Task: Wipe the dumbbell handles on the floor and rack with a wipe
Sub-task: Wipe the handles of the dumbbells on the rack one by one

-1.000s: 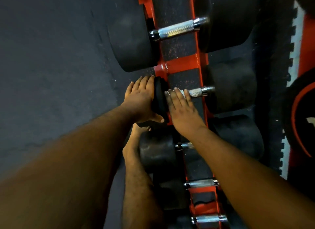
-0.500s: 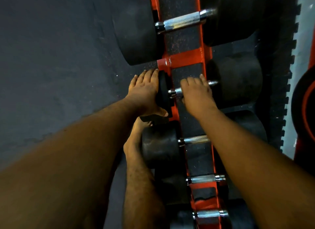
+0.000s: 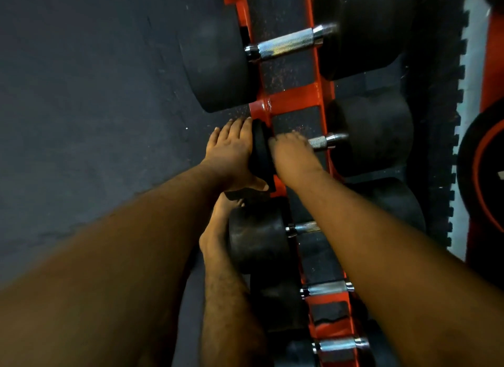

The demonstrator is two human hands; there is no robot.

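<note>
Two bare forearms, no sleeves, left hand point(image 3: 230, 155), right hand point(image 3: 293, 155), bare foot point(image 3: 218, 230) below

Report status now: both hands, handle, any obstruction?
Left hand steadies black rubber dumbbell head. Right hand curled over knurled steel handle; wipe hidden. No obstruction seen.
</note>
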